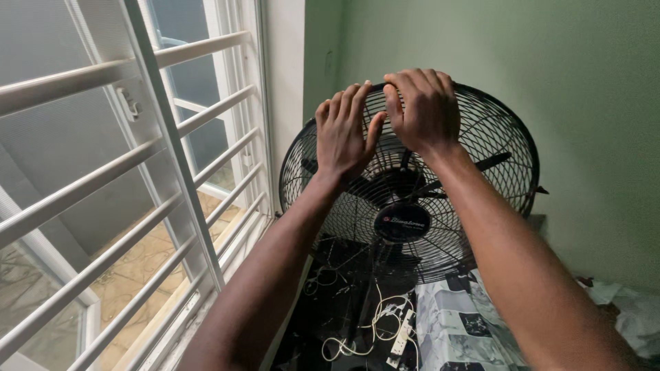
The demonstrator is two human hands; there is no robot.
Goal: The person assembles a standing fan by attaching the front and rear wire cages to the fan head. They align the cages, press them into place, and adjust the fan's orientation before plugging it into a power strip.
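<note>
below the fingers, a white power strip with tangled white cords (401,338) lies on the dark floor; both hands rest on the round black wire fan grille (481,137), left hand (342,132) flat, fingers extended, right hand (425,108) fingers curled over the top rim; best gripped evenly, clear of the blades behind, white window bars (137,178) to the left

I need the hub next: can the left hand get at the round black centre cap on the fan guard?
Probably yes: the left hand rests on the black wire fan guard, and the round black centre cap lies uncovered just below it.
</note>
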